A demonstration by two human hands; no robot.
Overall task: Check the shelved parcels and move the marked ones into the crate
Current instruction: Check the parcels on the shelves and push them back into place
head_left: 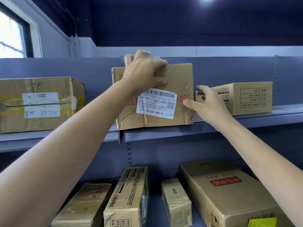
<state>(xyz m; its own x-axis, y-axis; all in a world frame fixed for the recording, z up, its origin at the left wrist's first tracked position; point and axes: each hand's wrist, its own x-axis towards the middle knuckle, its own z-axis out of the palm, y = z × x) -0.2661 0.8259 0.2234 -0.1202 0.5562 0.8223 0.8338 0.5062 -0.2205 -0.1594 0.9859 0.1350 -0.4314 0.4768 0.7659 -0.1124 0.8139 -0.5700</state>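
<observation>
So the creased cardboard parcel [157, 97] is seen standing at the front edge of the upper shelf [213, 128], its white shipping label [156, 103] with barcodes facing out. The left hand [144, 72] is hooked over its top edge, fingers [131, 58] curled over the back and thumb pressed on the front, so it's properly gripped. The right hand [208, 105] is held at the parcel's right side with fingers spread and loose, thumb tip touching the front face, nothing clasped yet. A taped box [41, 104] is parked to the left on the same level, and a printed carton [242, 99] to the right. Four more parcels are lying on the lower shelf, one big box [229, 194] tagged with a yellow-green sticker [262, 222]. No crate can be spotted here.
</observation>
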